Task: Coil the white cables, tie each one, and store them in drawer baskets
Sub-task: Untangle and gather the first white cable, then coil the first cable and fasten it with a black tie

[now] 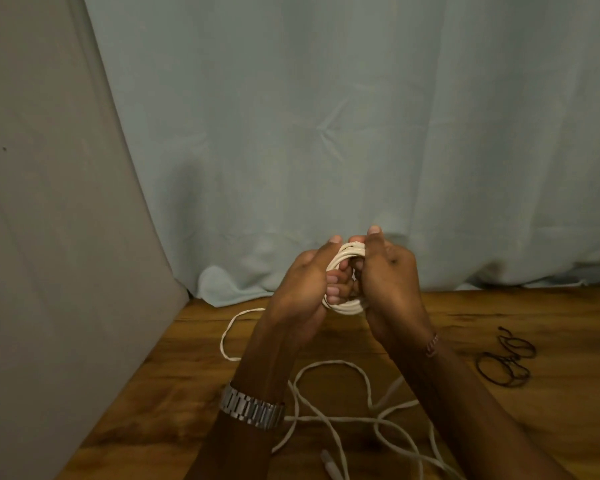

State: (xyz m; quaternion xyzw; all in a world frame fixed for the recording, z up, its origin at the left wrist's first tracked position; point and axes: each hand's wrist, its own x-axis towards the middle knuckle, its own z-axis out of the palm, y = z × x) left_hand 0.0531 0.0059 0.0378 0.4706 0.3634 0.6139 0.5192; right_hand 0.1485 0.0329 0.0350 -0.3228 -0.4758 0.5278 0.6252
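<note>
Two hands: left hand [302, 289], right hand [388, 282], both at 6 o'clock. One coil of white cable [347, 306] between them. Loose white cable [329, 403] on the wooden floor [153, 393] at 6 o'clock, strand count unclear. Black hair ties [506, 362] at 4 o'clock, about four, tangled. One metal watch [252, 408]. One thin bracelet [432, 344].

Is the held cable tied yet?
Not visibly: both hands, left hand and right hand, grip the coil; black ties lie on the table.
</note>
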